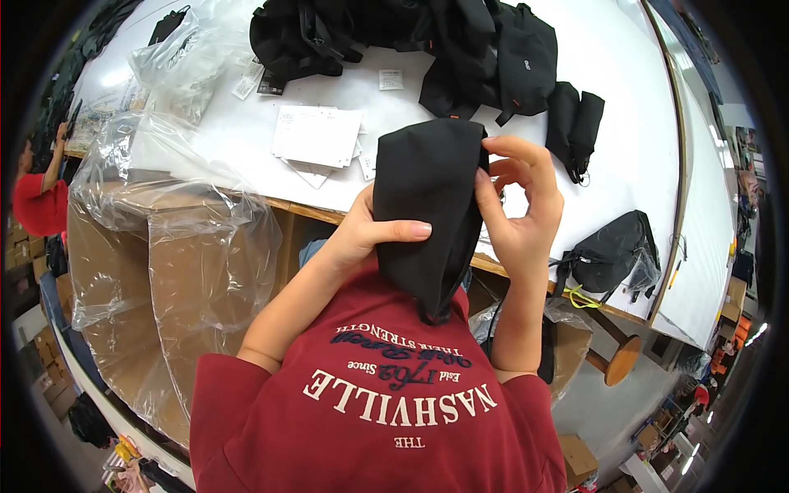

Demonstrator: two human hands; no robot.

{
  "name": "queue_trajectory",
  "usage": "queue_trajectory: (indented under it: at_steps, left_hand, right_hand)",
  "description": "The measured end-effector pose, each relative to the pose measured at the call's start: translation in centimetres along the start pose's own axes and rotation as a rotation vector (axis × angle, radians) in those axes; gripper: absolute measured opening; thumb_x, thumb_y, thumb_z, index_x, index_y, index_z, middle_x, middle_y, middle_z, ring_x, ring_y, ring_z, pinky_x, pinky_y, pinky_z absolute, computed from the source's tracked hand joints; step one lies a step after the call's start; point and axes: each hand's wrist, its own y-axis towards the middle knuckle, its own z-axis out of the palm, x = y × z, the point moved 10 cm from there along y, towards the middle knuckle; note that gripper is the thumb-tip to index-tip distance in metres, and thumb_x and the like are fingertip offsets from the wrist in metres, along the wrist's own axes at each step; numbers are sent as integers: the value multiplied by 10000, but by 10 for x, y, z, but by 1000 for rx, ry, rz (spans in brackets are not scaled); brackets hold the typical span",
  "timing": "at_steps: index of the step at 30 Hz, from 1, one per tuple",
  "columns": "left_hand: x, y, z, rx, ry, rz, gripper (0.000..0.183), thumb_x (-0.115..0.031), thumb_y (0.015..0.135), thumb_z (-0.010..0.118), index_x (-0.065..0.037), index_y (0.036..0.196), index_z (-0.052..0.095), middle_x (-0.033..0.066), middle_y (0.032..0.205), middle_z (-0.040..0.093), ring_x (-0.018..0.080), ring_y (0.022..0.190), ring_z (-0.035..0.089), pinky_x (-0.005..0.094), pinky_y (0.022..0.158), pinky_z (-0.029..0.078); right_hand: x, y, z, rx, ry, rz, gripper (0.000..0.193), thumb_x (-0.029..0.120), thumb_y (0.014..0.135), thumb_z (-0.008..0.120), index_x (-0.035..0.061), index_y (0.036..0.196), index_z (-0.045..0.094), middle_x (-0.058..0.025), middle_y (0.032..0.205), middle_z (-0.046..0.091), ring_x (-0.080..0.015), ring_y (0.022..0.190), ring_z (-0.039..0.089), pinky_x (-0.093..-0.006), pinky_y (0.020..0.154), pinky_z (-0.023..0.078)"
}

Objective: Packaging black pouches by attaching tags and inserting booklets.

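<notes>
A black fabric pouch [423,185] is held up in front of my chest, over the table's near edge. My left hand [374,226] grips its left side, thumb lying across the front and fingers hidden behind. With thumb and forefinger, my right hand [518,189] pinches the pouch's upper right edge; its other fingers curl loosely. The pouch narrows toward its lower end, which hangs near my red shirt.
On the white table [608,197] lie a pile of black bags [485,57], a stack of white cards [318,135] and a black bag [612,251] with a yellow-green cord. A plastic-lined cardboard box [177,287] stands at left. A person in red [39,201] is at far left.
</notes>
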Motion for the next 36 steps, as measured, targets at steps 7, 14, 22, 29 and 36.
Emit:
queue_trajectory:
  at_steps: [7,14,22,29,36]
  left_hand:
    - [12,0,-2,31,27,-72,545,-37,724,707,26,1231,518,108,1123,623,179,1022,605,303,906,478]
    - [18,0,-4,-47,-80,-150,581,-60,711,707,19,1245,493,113,1127,611,193,1012,611,302,903,482]
    - [16,2,-8,-54,-45,-112,549,-61,717,702,16,1227,514,108,1105,621,190,1010,616,308,910,480]
    - [16,6,-10,-36,-71,-133,573,-49,711,708,22,1241,503,120,1129,615,197,1014,619,309,905,489]
    - [22,5,-7,-52,-188,-130,568,-17,725,690,25,1253,486,124,1148,607,207,1020,619,319,915,490]
  right_hand:
    - [11,0,-5,45,-83,-109,294,-34,688,732,60,948,632,-55,901,646,-133,634,595,-239,534,444]
    - [1,-9,-15,-149,-90,-83,252,-26,706,724,51,927,631,-35,868,622,-112,615,560,-231,515,405]
    - [-17,-8,4,24,-42,130,305,-43,710,684,47,991,606,-31,884,597,-116,666,565,-230,550,420]
    - [0,-7,-4,-154,-147,-109,218,-69,709,709,33,893,650,-61,840,624,-119,607,557,-229,527,435]
    - [-2,-22,-12,-284,-13,-62,226,-83,706,723,22,899,669,-71,841,636,-109,620,545,-215,523,407]
